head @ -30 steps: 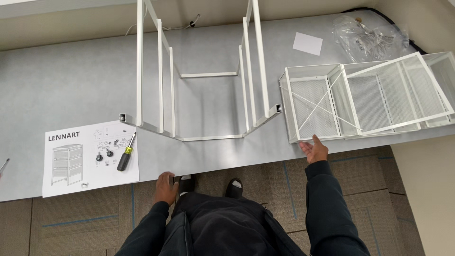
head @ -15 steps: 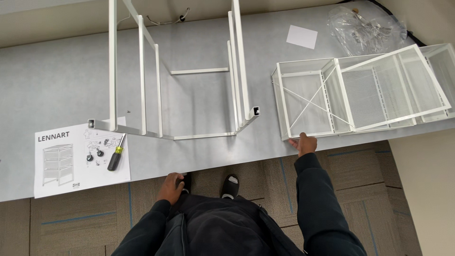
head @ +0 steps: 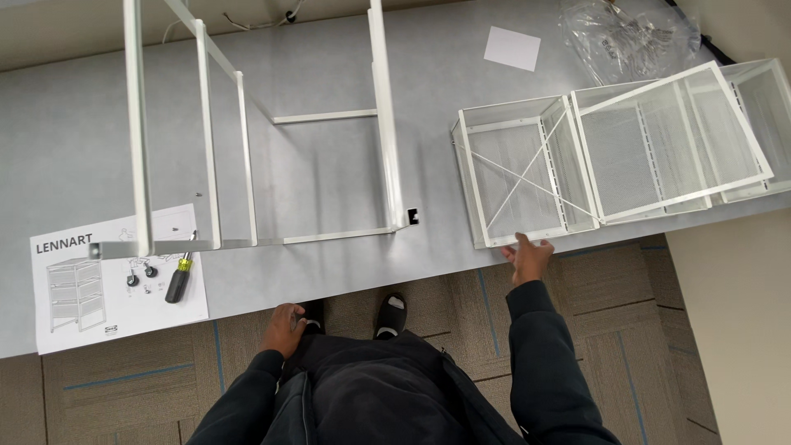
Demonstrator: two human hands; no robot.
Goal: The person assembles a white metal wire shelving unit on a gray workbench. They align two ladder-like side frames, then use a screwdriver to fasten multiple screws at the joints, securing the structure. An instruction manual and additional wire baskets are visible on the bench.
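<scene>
Nearest the camera, the left hand [head: 284, 328] hangs by the person's thigh above the carpet tiles [head: 634, 330], fingers loosely curled and holding nothing. The right hand [head: 527, 257] reaches forward with open, spread fingers to the near edge of the nearest mesh drawer [head: 515, 183]; whether the fingertips touch its white rim or stop just short I cannot tell, and it is not gripping anything.

That drawer sits at the near right edge of the grey sheet [head: 329, 177], on its side with a crossed wire brace showing. The risk, as I judge it, is that a push or a one-handed lift at this thin rim tips the light drawer or slides it into the two further mesh drawers [head: 671, 144] leaning against it to the right, toppling the stack.

To the left, a screwdriver [head: 178, 280] lies on the instruction sheet [head: 115, 309], just beside the white metal frame [head: 247, 165] standing upright; a stray step could roll the tool or knock the open frame over.

All three drawers look empty. Farther off, a white paper slip [head: 512, 48] lies flat, and a clear plastic bag [head: 630, 37] holds what seem to be small fittings, too blurred to name.
</scene>
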